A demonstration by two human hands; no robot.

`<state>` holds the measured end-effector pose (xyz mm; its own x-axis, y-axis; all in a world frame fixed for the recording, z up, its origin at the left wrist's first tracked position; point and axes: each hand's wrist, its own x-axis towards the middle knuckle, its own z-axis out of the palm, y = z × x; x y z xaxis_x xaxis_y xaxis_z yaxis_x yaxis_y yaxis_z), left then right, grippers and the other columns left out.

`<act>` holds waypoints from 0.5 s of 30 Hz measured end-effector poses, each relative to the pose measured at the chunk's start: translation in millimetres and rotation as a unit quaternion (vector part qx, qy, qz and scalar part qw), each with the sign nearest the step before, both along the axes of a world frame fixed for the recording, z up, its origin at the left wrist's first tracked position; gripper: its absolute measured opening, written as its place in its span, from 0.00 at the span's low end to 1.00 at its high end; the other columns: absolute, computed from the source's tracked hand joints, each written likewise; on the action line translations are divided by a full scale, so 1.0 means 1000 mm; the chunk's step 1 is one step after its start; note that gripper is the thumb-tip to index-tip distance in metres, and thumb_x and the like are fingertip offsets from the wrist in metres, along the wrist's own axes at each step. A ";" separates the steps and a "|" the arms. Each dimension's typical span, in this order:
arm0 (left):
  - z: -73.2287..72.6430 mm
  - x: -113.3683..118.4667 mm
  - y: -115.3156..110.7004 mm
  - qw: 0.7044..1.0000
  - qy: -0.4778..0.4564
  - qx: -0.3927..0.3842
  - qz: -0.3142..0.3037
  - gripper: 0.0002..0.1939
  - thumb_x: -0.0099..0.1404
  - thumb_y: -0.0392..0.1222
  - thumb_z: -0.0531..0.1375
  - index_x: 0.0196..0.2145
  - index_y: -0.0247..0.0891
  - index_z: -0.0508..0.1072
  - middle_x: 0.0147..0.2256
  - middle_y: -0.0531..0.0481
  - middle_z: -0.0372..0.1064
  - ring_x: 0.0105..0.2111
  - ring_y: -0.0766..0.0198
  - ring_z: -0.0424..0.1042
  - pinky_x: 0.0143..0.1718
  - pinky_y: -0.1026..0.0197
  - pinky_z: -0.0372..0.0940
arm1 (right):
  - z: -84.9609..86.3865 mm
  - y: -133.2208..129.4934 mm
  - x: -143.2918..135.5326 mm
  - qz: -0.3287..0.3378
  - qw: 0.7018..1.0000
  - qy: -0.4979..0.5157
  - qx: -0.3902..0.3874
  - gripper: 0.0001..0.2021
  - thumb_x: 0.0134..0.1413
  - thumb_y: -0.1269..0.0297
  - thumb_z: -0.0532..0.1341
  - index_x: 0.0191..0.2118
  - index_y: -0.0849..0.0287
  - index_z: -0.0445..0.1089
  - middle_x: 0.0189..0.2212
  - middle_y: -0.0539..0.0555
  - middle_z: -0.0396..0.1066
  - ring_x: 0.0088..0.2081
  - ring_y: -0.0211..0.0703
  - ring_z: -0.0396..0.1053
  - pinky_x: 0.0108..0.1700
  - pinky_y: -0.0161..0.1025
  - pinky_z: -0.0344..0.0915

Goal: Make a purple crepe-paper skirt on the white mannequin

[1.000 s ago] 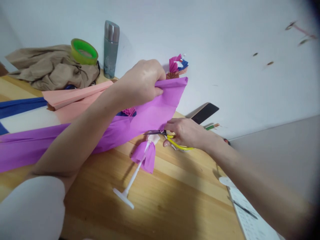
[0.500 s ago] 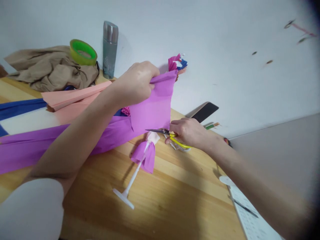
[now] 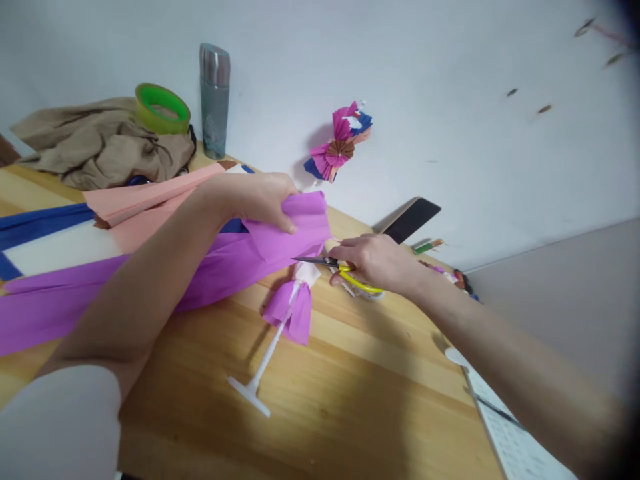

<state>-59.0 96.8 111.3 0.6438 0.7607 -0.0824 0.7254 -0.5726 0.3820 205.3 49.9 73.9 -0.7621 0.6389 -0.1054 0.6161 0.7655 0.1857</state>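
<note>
My left hand [image 3: 270, 202] is closed on the upper end of a long purple sheet of crepe paper [image 3: 225, 263], which trails away to the left along the table. In my right hand [image 3: 367, 257] is a pair of scissors [image 3: 345, 267] with yellow handles. Their dark blades look closed and point left, just below the sheet's lifted end; whether they touch the paper I cannot tell. Beneath the blades lies a white plastic stick with a T-shaped foot [image 3: 267, 350], its upper part wrapped in pale material and a purple paper skirt [image 3: 293, 312].
Peach paper [image 3: 150, 200] and blue paper [image 3: 45, 219] lie at the left. Behind them are brown cloth [image 3: 110, 150], a green tape roll [image 3: 163, 110] and a flask [image 3: 215, 103]. A phone [image 3: 413, 219] leans against the wall; paper flowers [image 3: 340, 143] are behind my hands.
My left hand has come down with the purple paper, whose raised end now sags and uncovers more of the paper flowers. The scissors have stayed nearly in place.
</note>
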 end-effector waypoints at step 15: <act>-0.007 0.019 -0.009 0.999 -0.013 -0.031 -0.031 0.21 0.66 0.44 0.52 0.55 0.36 0.69 0.52 0.45 0.71 0.47 0.57 0.69 0.48 0.60 0.61 | 0.011 -0.001 -0.008 -0.013 0.996 -0.007 -0.084 0.17 0.56 0.50 0.64 0.43 0.58 0.74 0.35 0.57 0.75 0.35 0.48 0.73 0.37 0.39 0.61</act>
<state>-39.9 87.5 104.7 0.6923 0.7130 -0.1109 0.6787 -0.5912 0.4358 197.1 49.0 84.8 -0.7431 0.6308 -0.2236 0.6342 0.7704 0.0658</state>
